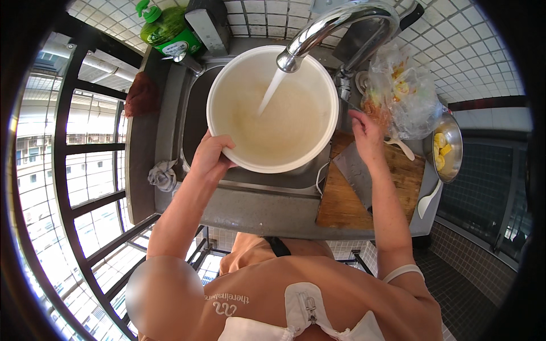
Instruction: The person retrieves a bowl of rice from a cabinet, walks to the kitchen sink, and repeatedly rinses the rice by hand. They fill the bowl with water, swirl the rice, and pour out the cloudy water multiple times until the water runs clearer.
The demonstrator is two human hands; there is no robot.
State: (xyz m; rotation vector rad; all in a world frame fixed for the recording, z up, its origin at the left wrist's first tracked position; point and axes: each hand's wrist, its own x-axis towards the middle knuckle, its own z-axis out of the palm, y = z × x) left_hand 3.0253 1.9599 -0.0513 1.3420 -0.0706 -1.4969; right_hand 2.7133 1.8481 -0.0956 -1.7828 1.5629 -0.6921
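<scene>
My left hand [215,155] grips the near-left rim of a large white plastic basin [273,145], its thumb over the edge. Cloudy, yellowish water lies in the basin. A stream of water [272,91] falls into it from the chrome faucet [294,55] above. My right hand [367,134] is just right of the basin, beside the faucet's base, with its fingers curled near a thin lever; whether it grips the lever is unclear. Below that hand, a cleaver blade [354,170] lies on the wooden cutting board [341,209]. The basin sits over the metal sink [196,106].
A clear plastic bag [413,102] with food scraps lies at the back right. Corn pieces [441,149] sit in a steel bowl [455,157]; a white spoon [428,200] lies nearby. At the back left stands a green dish-soap bottle [170,32]. A rag [164,174] lies left of the sink.
</scene>
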